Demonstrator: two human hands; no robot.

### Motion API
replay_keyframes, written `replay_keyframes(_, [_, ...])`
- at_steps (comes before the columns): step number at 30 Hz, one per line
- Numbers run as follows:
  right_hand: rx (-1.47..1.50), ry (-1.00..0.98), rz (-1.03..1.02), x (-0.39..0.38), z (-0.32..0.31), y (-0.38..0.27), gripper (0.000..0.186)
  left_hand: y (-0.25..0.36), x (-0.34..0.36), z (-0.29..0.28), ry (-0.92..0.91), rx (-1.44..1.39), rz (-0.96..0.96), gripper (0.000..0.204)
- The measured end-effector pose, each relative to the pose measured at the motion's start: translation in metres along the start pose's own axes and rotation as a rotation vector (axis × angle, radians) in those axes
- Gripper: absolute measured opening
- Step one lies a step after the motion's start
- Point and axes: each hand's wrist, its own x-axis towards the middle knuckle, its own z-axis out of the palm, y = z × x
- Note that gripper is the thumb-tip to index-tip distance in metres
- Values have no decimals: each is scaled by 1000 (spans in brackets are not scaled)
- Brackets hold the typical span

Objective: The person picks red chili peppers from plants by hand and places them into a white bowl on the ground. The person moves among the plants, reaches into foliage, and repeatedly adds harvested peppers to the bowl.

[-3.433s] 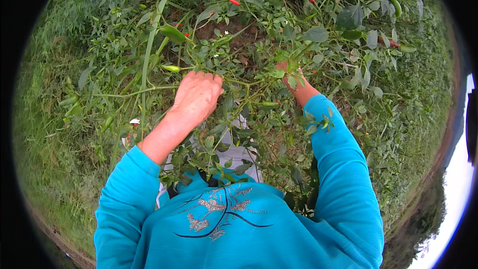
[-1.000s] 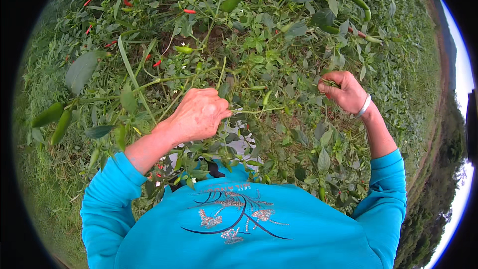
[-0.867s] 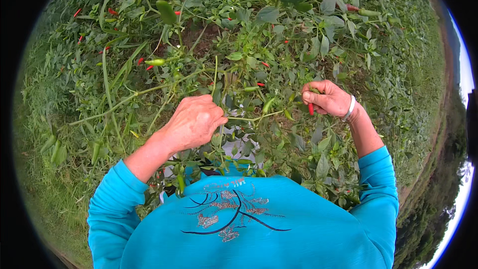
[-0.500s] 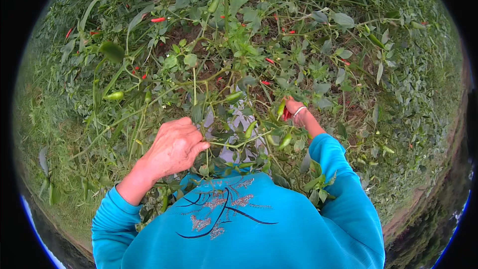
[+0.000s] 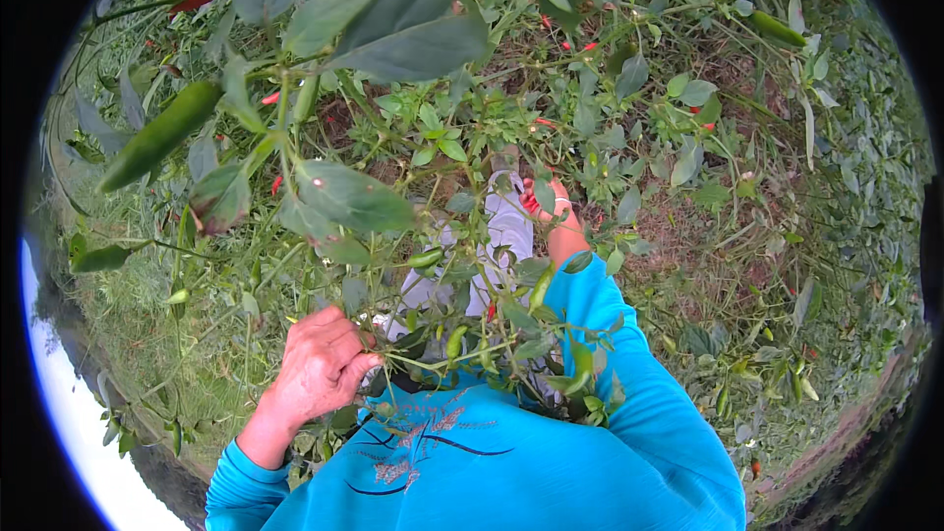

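Your left hand (image 5: 320, 369) sits low left of centre, fingers curled shut round a thin green plant stem (image 5: 442, 366) that runs off to the right across your chest; the wrist is bent and the forearm comes up from the lower left in a turquoise long sleeve (image 5: 236, 487). Your right hand (image 5: 551, 211) is stretched out further ahead, near centre, arm almost straight, sleeve covering it to the wrist. Its fingers are closed on small red chilli peppers (image 5: 532, 203), approx 2 showing, but leaves hide part of the hand so can't tell the exact count. There's 1 pale band on that wrist.

Green chillies: 1 long fat green pepper (image 5: 157, 136) hangs upper left close to the lens, 1 more green pepper (image 5: 779, 28) upper right, plus at least 3 small ones in the foliage btwn your hands, e.g. a short green pod (image 5: 455, 341) just right of the held stem. Ripe red ones are scattered further out, approx 5–6 visible, e.g. a red pod (image 5: 270, 97) upper left. Light grey trouser legs (image 5: 506, 226) show below the leaves, w/ bare soil beyond
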Motion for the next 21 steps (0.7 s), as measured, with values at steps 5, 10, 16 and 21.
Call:
replay_keyframes(5, [112, 13, -80, 43, -5, 3, 26, -3, 3, 1, 4, -5, -24, 26])
replay_keyframes(10, [-33, -184, -282, 9, -16, -15, 24, -5, 1, 4, -2, -37, -47, 32])
replay_keyframes(16, [-255, 37, -129, -79, 23, -63, 28, -6, -2, 5, -4, -28, -7, 26])
replay_keyframes(21, [-676, -79, -159, -152, 52, -82, 32, -11, -3, 4, 40, -51, 38, 22])
